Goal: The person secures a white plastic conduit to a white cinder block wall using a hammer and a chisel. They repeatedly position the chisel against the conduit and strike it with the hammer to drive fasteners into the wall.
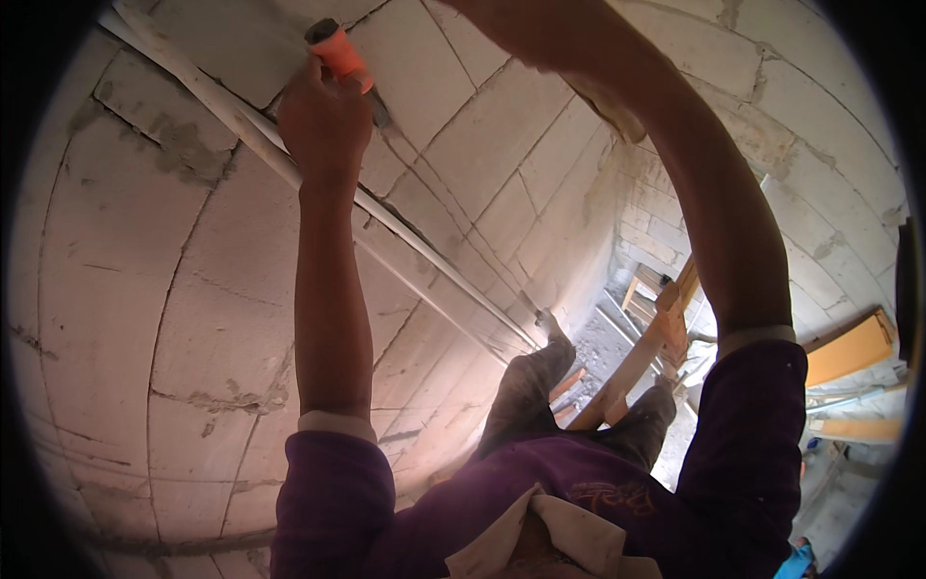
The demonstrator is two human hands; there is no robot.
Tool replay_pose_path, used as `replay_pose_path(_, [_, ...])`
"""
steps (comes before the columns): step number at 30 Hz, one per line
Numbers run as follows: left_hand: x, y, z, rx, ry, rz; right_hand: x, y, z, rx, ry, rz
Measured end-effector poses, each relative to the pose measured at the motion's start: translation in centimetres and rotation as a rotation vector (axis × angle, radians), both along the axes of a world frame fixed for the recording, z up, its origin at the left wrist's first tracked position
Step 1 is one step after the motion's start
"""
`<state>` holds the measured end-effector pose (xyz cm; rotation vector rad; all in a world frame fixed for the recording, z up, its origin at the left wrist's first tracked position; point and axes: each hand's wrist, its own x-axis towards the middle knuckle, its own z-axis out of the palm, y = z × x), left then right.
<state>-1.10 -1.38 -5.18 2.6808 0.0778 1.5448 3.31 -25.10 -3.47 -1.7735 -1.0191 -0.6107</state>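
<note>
My left hand (326, 121) is raised close to the block wall, with its fingers closed around an orange cylinder (342, 58). One end of the cylinder is dark and looks hollow; its exact kind does not show. Just beyond my left wrist, a long white pipe (415, 253) slants down across the wall. My right forearm (675, 106) arches over to the top edge, where the picture cuts it off, so my right hand is out of sight. Behind that forearm a beige piece (622, 121) shows only in part.
Large pale blocks with mortar joints make up the wall (222, 318). Down between my legs stands a wooden frame (637, 362), above a littered floor (600, 338). An orange-yellow board (849, 352) leans at the right, and a blue item (797, 560) shows low right.
</note>
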Motion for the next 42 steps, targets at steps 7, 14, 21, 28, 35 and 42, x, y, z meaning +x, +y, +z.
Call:
replay_pose_path(7, [0.3,0.1,0.4,-0.010,-0.014,0.021,-2.1,-0.7,5.1,-0.345,0.223,0.070])
replay_pose_path(14, [0.0,-0.5,0.5,-0.038,0.042,0.086,-2.7,-0.6,5.6,-0.133,0.201,0.034])
replay_pose_path(21, [0.9,-0.3,0.6,0.028,-0.010,0.095,-4.5,-1.4,7.8,0.046,0.324,-0.182])
replay_pose_path(28, [1.1,-1.1,0.4,-0.061,0.102,0.060,-4.5,-2.9,7.3,-0.275,0.296,-0.111])
replay_pose_path(35, [-0.3,-0.1,1.1,-0.082,0.057,0.077,-2.7,0.9,7.6,-0.299,0.314,-0.145])
replay_pose_path(42, [0.3,1.1,0.8,-0.117,0.022,0.054,-0.9,1.2,7.0,-0.264,0.285,-0.055])
